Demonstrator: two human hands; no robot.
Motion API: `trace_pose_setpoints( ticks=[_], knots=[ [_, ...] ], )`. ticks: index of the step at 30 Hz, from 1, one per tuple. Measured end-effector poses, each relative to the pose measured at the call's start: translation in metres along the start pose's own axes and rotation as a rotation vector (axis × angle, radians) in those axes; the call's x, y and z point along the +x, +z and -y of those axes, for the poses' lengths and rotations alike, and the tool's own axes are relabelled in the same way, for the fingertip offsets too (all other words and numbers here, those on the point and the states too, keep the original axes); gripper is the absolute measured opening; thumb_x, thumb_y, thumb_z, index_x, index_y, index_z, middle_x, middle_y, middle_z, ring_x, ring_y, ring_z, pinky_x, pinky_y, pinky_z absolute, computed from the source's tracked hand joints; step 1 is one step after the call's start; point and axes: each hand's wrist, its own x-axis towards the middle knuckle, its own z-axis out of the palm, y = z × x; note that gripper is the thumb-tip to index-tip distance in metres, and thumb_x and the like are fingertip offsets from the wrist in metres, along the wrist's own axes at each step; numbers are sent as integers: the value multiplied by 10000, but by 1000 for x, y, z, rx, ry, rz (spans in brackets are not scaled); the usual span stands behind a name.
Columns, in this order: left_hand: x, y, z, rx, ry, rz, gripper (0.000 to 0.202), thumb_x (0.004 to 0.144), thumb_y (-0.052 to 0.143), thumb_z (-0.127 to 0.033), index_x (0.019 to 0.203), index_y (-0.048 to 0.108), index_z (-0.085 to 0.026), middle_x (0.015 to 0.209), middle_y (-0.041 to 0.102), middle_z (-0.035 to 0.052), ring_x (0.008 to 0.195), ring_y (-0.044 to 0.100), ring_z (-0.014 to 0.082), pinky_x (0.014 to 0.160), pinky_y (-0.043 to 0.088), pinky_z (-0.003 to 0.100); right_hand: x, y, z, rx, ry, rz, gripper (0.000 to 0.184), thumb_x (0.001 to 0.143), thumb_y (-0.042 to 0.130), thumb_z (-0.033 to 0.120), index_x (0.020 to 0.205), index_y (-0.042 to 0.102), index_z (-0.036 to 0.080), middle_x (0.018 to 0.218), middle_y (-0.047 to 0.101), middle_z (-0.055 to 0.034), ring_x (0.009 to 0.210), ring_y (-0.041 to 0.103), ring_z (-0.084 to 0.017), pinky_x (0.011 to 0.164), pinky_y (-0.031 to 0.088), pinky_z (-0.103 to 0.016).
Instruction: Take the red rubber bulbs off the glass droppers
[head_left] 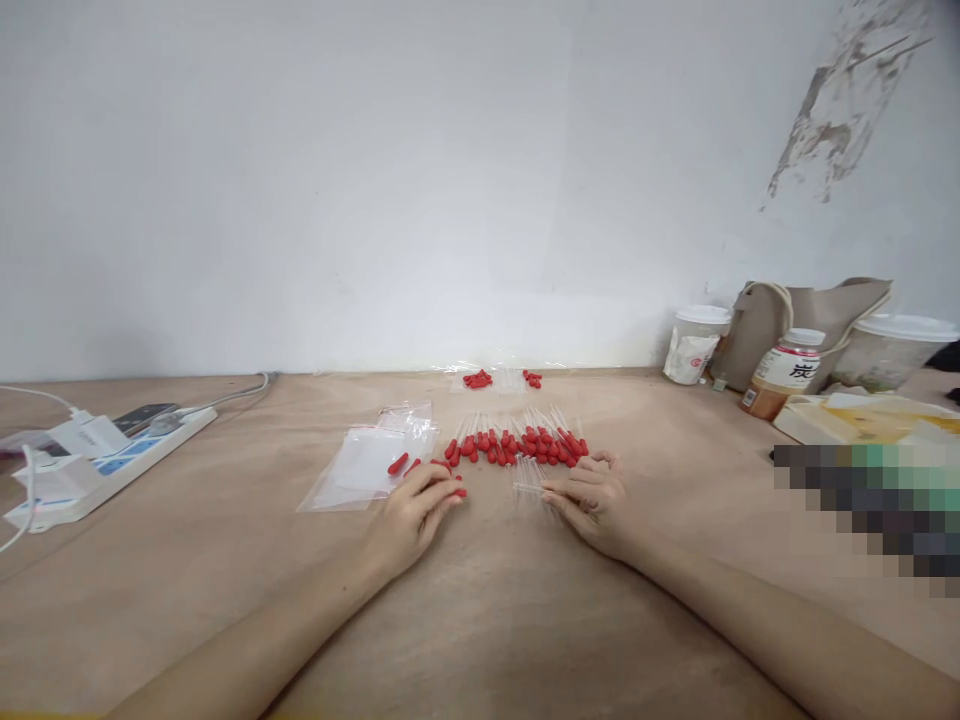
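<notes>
My left hand is closed, its thumb and fingers pinching a red rubber bulb. A thin clear dropper tube is pinched in the fingers of my right hand, its free end pointing left. Below that tube lies a small pile of loose clear tubes. Just beyond both hands, a row of droppers with red bulbs lies with the bulbs toward me and the tubes pointing away. Loose red bulbs rest beside my left hand on clear plastic bags.
Against the wall lie clear bags with more red bulbs and tubes. A power strip with chargers and cables is at left. At right stand a lidded cup, a drink bottle, a beige bag and another lidded cup.
</notes>
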Motion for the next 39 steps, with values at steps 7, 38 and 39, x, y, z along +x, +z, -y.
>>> trace_pose_setpoints(
  ticks=[7,38,39],
  knots=[
    [15,-35,49,48,-519,-127,343,828,364,-294,1063,574,-159,828,530,57,792,535,176,725,451,316,22,5,16,25,55,-16,196,830,461,220,874,651,209,636,616,-3,636,495,-115,762,271,-311],
    [37,-16,36,80,-337,213,207,800,426,-321,772,597,-207,812,609,24,792,545,176,710,403,284,31,8,31,-70,82,227,410,700,549,564,889,644,213,803,557,-46,795,467,-177,783,254,-365],
    [43,-12,34,112,-324,241,209,797,436,-338,766,599,-211,817,605,27,809,542,183,729,397,294,29,6,27,-65,85,209,378,709,557,535,895,647,218,796,557,-41,791,474,-173,786,255,-364]
  ],
)
